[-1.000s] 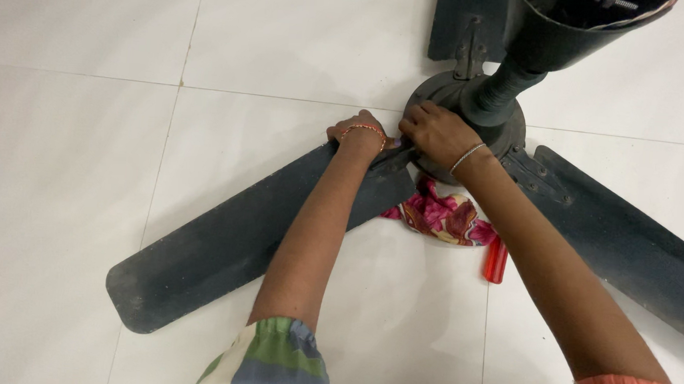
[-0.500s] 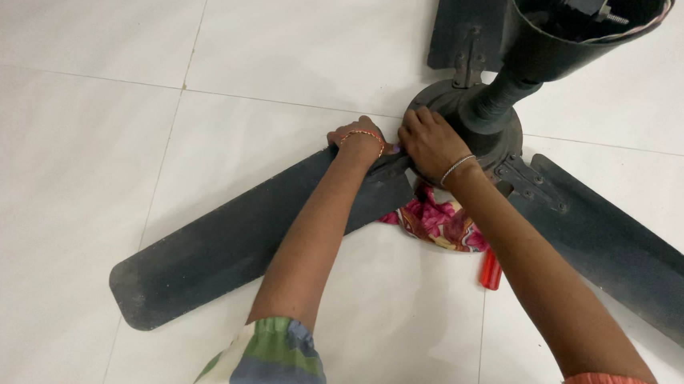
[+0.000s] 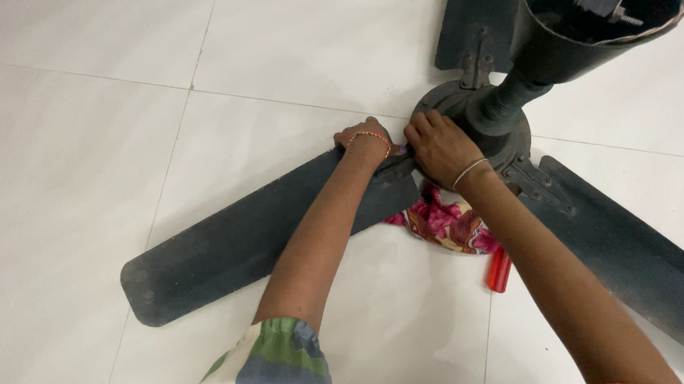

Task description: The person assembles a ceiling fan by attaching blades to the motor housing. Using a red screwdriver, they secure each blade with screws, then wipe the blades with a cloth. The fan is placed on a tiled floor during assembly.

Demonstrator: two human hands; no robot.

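Both hands work at the blade joint of a ceiling fan on the floor.
Left hand [image 3: 368, 143] and right hand [image 3: 439, 145] press curled on the near blade's [image 3: 251, 234] root beside the motor hub [image 3: 475, 117]; steadying the blade looks wise.

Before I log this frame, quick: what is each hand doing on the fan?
Left hand: curled on the root of the near fan blade; what its grip holds cannot be told.
Right hand: pressed on the blade bracket beside the motor hub; grip hidden.
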